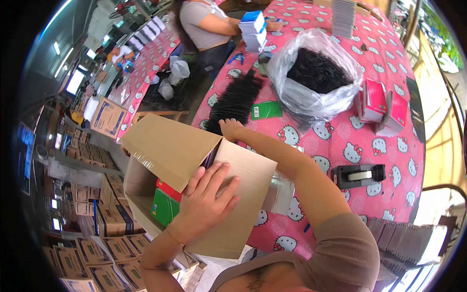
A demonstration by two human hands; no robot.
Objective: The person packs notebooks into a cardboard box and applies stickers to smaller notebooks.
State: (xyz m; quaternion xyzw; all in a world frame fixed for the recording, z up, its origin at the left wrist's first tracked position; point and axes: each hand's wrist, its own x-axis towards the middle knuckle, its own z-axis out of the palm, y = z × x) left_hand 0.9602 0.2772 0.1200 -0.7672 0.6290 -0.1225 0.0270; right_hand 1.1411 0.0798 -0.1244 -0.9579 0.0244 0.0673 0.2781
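An opened cardboard box (165, 146) stands tilted at the table's left edge, its flaps folded outward. Inside it show a green notebook (164, 207) and a red one beside it. My left hand (209, 194) is open, its spread fingers flat on the flaps at the near right corner. My right arm reaches past the box's right side. At its far side, my right hand (230, 128) looks open, its fingertips touching or close to a bundle of black spiral coils (236, 100); part of that hand is hidden. A green notebook (266, 110) lies just right of the coils.
A clear plastic bag (311, 102) of black coils stands mid-table. Right of it are pink-red notebook stacks (373, 102) and a black tape dispenser (359, 175). Across the table, a person (209, 27) works by a blue-topped stack (253, 31). Cartons (114, 243) fill the lower left.
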